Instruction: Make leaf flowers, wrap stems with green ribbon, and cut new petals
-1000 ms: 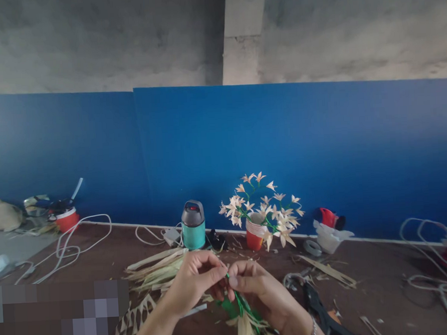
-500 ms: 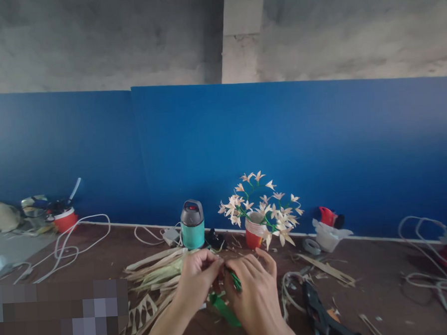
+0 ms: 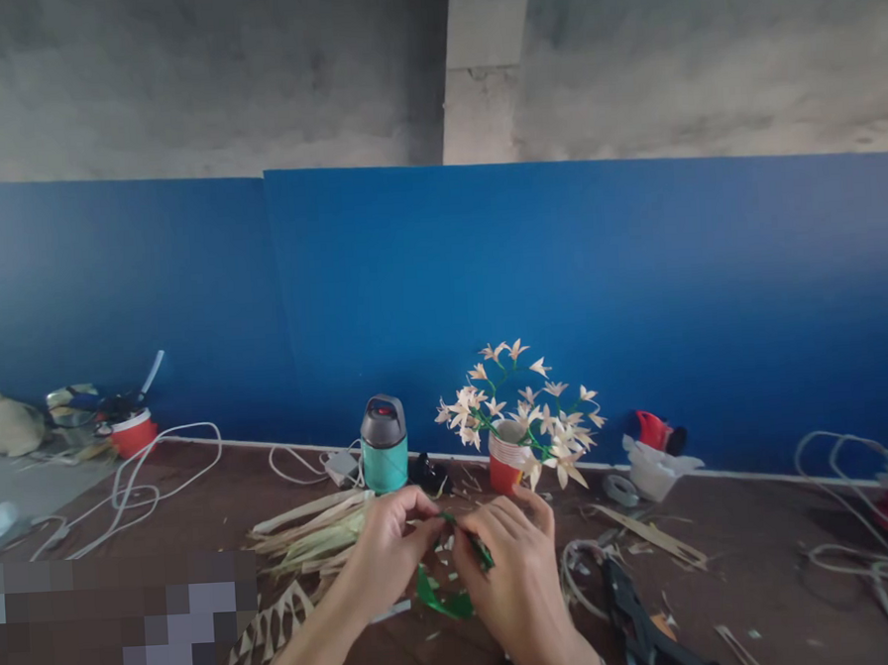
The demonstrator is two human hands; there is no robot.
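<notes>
My left hand (image 3: 396,541) is closed in a pinch, thumb against fingertips, on the left end of a thin green stem (image 3: 449,517). Its other part runs into my right hand (image 3: 513,557), whose thumb and fingers close round it while one finger sticks up. A green tape strip (image 3: 441,601) curls below, between the hands; my right hand partly hides where it leads. Just beyond the fingers stands a stack of red-and-white paper cups (image 3: 505,465) holding pale star-shaped flowers (image 3: 561,436) on green stems.
Dried leaf strips (image 3: 313,533) lie left of my hands. A turquoise lidded container (image 3: 385,465) stands behind them. To the right are a black glue gun (image 3: 637,615), a tape roll (image 3: 620,490) and a white tub (image 3: 656,470). White cables (image 3: 136,493) loop at the left.
My hands have drawn slightly apart, and more of the green stem shows between the fingertips. The green tape strip below has shifted and curls more.
</notes>
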